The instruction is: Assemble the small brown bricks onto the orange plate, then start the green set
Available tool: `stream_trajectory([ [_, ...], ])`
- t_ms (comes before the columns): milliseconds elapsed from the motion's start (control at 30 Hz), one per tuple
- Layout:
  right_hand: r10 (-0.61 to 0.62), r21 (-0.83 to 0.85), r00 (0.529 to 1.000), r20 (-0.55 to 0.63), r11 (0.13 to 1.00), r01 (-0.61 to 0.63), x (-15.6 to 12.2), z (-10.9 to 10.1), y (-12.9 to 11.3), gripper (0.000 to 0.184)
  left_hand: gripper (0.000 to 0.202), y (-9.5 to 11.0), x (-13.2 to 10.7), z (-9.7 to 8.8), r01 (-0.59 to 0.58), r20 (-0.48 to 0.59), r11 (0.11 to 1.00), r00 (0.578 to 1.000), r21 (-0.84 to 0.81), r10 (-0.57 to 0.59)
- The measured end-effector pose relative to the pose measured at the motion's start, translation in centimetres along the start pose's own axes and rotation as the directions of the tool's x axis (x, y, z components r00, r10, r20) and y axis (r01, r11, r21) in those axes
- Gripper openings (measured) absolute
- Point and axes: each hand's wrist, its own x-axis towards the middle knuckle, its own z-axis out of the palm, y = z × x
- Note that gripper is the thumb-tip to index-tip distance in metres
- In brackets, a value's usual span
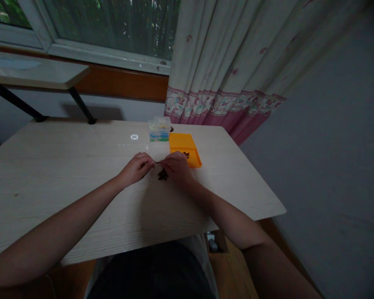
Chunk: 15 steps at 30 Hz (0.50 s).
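Observation:
Both hands meet over the table, fingertips nearly touching. My left hand [139, 167] is closed in a pinch, its fingertips at something tiny and dark. From the other side my right hand [178, 168] is closed too, with a thin reddish shape along its fingers; what it holds is too small to make out. Just below the fingertips lies a small pile of dark brown pieces [163, 174] on the table. Beyond my right hand, and partly covered by it, an orange plastic box [183, 142] lies opened out. Several brown pieces [186, 155] rest in its near half.
A clear plastic case [159, 129] with blue, green and yellow contents stands behind the orange box. The pale wooden table [81, 166] reaches to a raised shelf [40, 74] on black legs at the back left. A curtain [218, 62] hangs behind the right corner.

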Motion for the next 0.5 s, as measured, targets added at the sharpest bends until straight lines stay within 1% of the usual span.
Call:
stream_trajectory([
  [133, 0.085, 0.106, 0.996, -0.038, 0.991, -0.080, 0.3, -0.6, 0.3, 0.020, 0.029, 0.1, 0.1, 0.0, 0.002, 0.008, 1.000, 1.000, -0.002, -0.002],
  [267, 0.125, 0.191, 0.982, -0.138, 0.977, -0.097, 0.7, -1.2, 0.8, 0.023, 0.029, 0.3, 0.1, -0.1, 0.012, 0.023, 1.000, 1.000, 0.000, -0.012],
  [367, 0.138, 0.224, 0.966, -0.220, 0.971, -0.088, 0.8, -1.6, 1.3, 0.026, 0.029, 0.2, 0.1, -0.1, 0.005, 0.020, 1.000, 1.000, 0.007, -0.005],
  [500, 0.121, 0.257, 0.938, -0.326, 0.966, -0.035, 0.9, -1.9, 2.5, 0.026, 0.030, 0.0, 0.0, 0.0, -0.012, 0.023, 1.000, 1.000, 0.016, 0.012],
])
